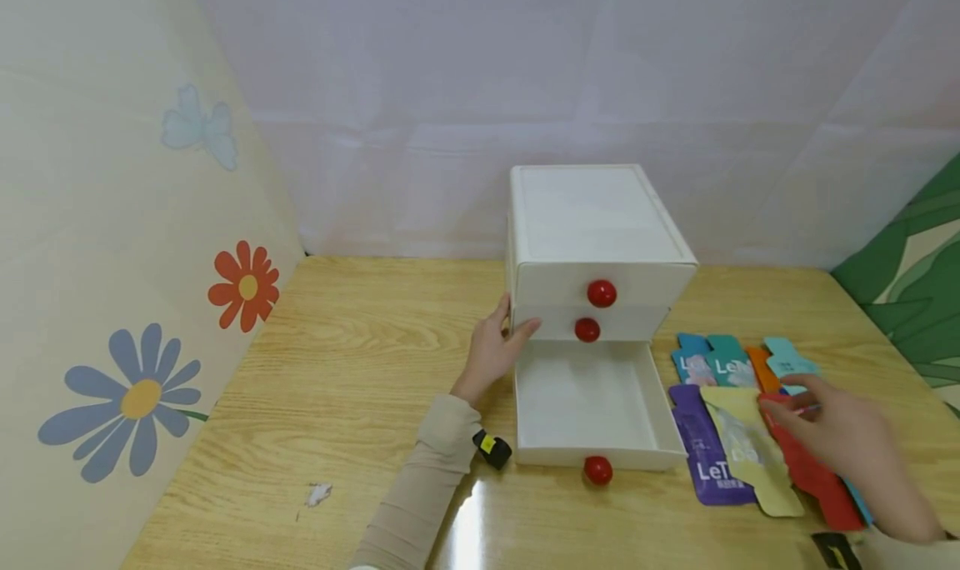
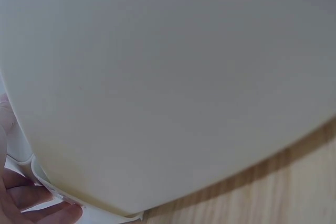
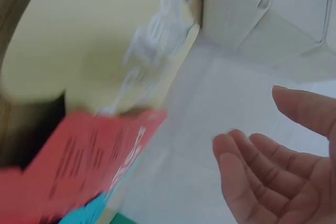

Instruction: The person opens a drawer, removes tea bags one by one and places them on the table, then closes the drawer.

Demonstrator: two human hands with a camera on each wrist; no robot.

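my left hand [image 1: 497, 347] rests against the left side of the white drawer unit [image 1: 592, 228], fingers straight and spread along its lower front corner, thumb near the middle drawer's edge; it grips nothing. my right hand [image 1: 847, 441] hovers over the sachets on the right, fingers relaxed and apart, fingertips just above the red sachet [image 1: 813, 470] and holding nothing that i can see. just beside the red one lies the yellow sachet [image 1: 750, 449], which overlaps the purple sachet [image 1: 705, 453]; blue, teal and orange sachets fan out behind them. the bottom drawer [image 1: 592, 403] stands pulled out between my hands, its red knob [image 1: 597, 470] facing me, and the two drawers above it are closed. all of this sits on the wooden desk [image 1: 352, 370].

the head view shows the whole layout. the left wrist view shows only the blurred white wall of the unit [image 2: 168, 87] and my fingertips [image 2: 47, 208] at its bottom edge, touching it. the right wrist view shows my open palm [image 3: 283, 177] apart from the red sachet [image 3: 89, 156] and the yellow one [image 3: 100, 40], with the open drawer beyond.
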